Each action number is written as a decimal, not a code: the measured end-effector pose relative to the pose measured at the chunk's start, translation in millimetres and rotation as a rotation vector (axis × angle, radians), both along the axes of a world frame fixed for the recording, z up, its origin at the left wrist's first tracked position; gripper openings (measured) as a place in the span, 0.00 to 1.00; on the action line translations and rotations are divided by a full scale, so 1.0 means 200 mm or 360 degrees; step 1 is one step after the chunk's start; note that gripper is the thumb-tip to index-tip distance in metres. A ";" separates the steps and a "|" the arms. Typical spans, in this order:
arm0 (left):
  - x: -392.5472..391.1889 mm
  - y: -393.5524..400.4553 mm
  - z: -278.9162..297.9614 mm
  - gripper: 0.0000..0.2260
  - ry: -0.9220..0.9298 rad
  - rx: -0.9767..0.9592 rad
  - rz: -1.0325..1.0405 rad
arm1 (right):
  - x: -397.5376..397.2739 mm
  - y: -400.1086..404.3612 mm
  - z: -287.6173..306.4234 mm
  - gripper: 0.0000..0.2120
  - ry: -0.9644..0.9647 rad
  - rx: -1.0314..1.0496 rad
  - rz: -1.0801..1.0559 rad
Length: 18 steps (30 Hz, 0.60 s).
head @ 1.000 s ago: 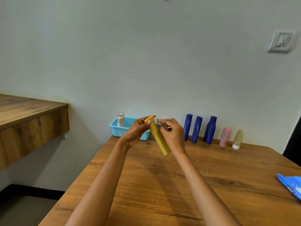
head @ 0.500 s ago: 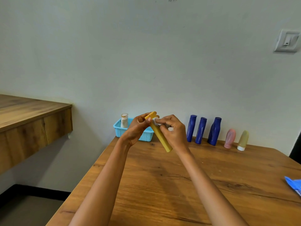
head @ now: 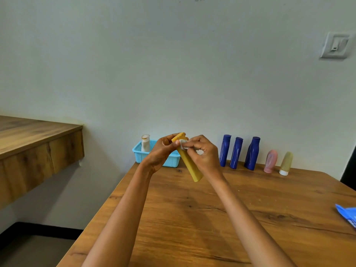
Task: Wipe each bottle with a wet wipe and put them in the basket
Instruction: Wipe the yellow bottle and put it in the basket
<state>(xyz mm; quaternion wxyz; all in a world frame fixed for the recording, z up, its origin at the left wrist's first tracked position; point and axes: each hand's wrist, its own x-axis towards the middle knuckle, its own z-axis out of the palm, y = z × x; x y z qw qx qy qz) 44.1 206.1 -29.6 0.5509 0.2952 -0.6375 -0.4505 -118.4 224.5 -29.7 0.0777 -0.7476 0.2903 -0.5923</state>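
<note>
Above wooden table [head: 212, 218] — yellow bottle [head: 189, 166] between both hands (wipe [head: 183, 145] at cap).

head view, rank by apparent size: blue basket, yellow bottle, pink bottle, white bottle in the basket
1. blue basket, partly hidden by the hands
2. yellow bottle, though held nearer the camera
3. pink bottle and white bottle: too close to rank

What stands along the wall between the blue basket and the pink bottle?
In the head view, three dark blue bottles stand upright between the blue basket and the pink bottle; the hands and the yellow bottle cover part of that stretch.
</note>
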 end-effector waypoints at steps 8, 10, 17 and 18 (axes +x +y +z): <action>-0.02 -0.01 -0.01 0.34 0.0011 0.0009 0.0035 | -0.03 -0.01 -0.01 0.09 -0.0106 0.0129 -0.0090; 0.00 -0.01 -0.02 0.34 0.0029 0.0003 0.0048 | -0.02 0.02 -0.05 0.09 0.0006 0.0088 -0.0022; -0.01 -0.01 -0.03 0.39 0.0038 0.0019 0.0077 | -0.09 0.00 -0.13 0.07 -0.0088 0.0376 -0.0138; -0.01 -0.01 -0.04 0.38 0.0043 0.0020 0.0077 | -0.08 -0.01 -0.11 0.07 -0.0108 0.0367 -0.0183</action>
